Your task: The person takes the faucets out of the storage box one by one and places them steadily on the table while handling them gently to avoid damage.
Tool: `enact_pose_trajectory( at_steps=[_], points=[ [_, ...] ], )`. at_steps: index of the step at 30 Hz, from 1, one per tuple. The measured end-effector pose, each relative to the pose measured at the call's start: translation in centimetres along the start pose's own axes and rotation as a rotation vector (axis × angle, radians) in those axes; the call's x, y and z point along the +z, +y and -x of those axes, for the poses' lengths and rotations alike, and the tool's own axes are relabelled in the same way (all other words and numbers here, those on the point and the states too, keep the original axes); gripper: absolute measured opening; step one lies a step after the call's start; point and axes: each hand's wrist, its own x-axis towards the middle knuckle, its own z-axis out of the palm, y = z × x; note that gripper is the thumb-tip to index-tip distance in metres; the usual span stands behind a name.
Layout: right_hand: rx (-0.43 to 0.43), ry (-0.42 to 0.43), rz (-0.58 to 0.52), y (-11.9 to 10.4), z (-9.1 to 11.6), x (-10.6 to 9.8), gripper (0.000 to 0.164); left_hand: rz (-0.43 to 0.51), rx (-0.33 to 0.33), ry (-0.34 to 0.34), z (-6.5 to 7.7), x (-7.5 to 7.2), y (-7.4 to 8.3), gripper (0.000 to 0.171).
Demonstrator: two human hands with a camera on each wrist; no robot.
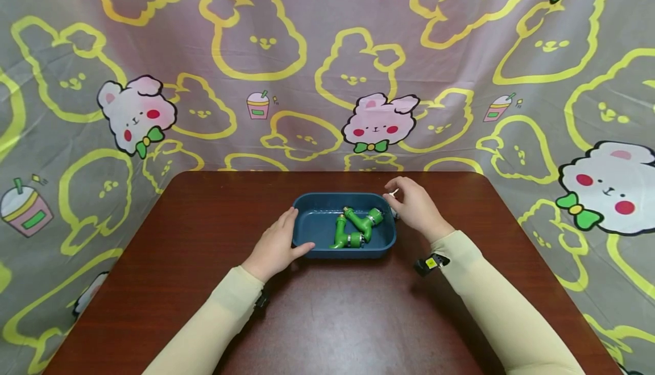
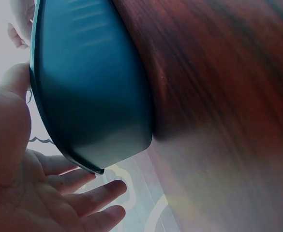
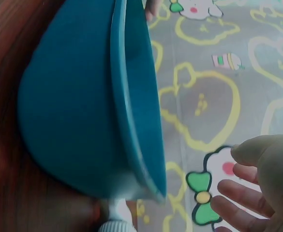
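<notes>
A dark blue plastic basin (image 1: 319,254) holds two green plastic taps, one (image 1: 364,223) lying behind the other (image 1: 341,237). My left hand (image 1: 276,244) rests at the basin's left end, thumb over the front rim and straight fingers along the side; in the left wrist view its fingers (image 2: 95,198) spread past the rim. Above the right end hovers my right hand (image 1: 417,207), fingers loosely bent. The right wrist view shows that hand (image 3: 257,188) apart from the basin wall, holding nothing. Beyond the basin there is a white piece with a ribbed end (image 3: 117,225), mostly hidden.
The basin stands on a dark red-brown wooden table (image 1: 204,216), near its back edge. A curtain (image 1: 307,96) printed with cartoon rabbits hangs behind and along both sides. Small dark camera mounts sit on both wrists, one (image 1: 431,262) with a yellow label.
</notes>
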Motion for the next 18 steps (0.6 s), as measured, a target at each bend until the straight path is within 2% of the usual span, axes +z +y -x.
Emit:
enact_pose_trajectory(
  at_steps=[8, 18],
  points=[
    [-0.092, -0.025, 0.012, -1.5, 0.1, 0.6, 0.025, 0.0, -0.007, -0.002, 0.0, 0.1, -0.1, 0.098],
    [-0.139, -0.114, 0.06, -2.6, 0.6, 1.1, 0.031, -0.003, -0.002, -0.004, 0.0, 0.0, -0.1, 0.098]
  ],
)
